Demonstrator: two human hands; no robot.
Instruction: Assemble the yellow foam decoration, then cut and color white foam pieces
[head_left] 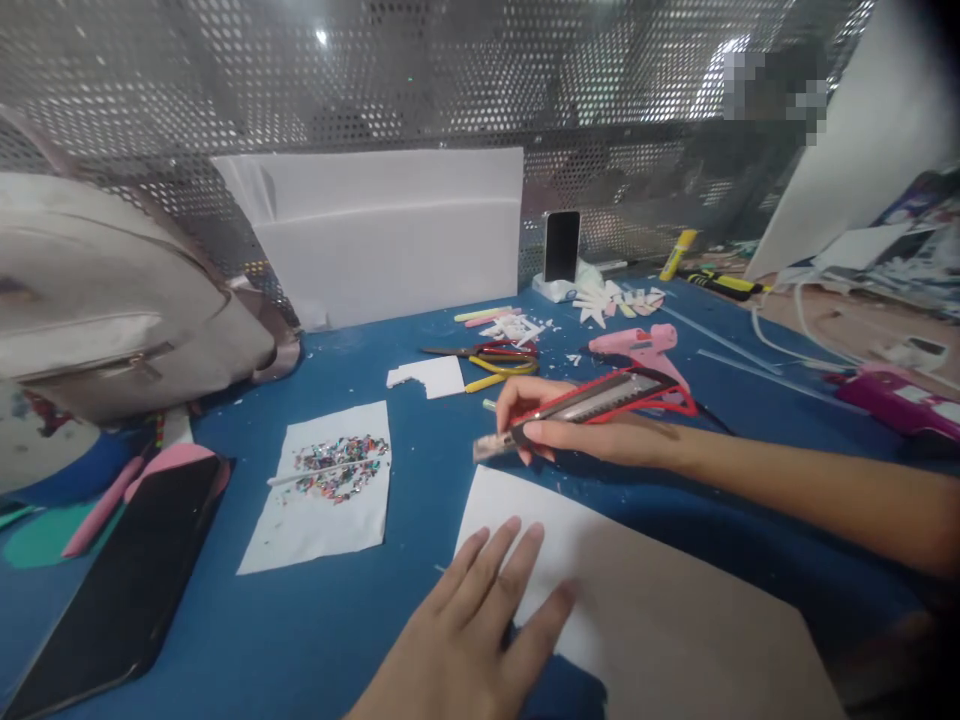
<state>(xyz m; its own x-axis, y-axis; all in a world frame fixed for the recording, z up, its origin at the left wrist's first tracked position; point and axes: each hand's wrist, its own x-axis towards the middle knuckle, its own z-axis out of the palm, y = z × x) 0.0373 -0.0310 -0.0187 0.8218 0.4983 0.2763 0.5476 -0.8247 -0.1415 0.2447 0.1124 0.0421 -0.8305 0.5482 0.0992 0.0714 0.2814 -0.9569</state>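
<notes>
My right hand [555, 425] is closed around a red and black utility knife [600, 395], its blade end pointing left. The knife is held just above the far corner of a large white sheet [660, 610]. Flat on that sheet's left edge rests my left hand [480, 610], fingers spread and holding nothing. A smaller white paper [330, 545] with a heap of colourful glittery flakes lies to the left, a thin white stick [300, 476] across it. Beyond my right hand are scissors [487, 352] and a notched white piece [442, 376].
A pink glue gun [637, 342] lies behind the knife. White scraps [517, 328] are scattered farther back, near a propped phone [562, 245]. At left are a black phone [127, 580] and a pale backpack [112, 270]. A white board [405, 240] leans on the perforated metal screen [420, 90].
</notes>
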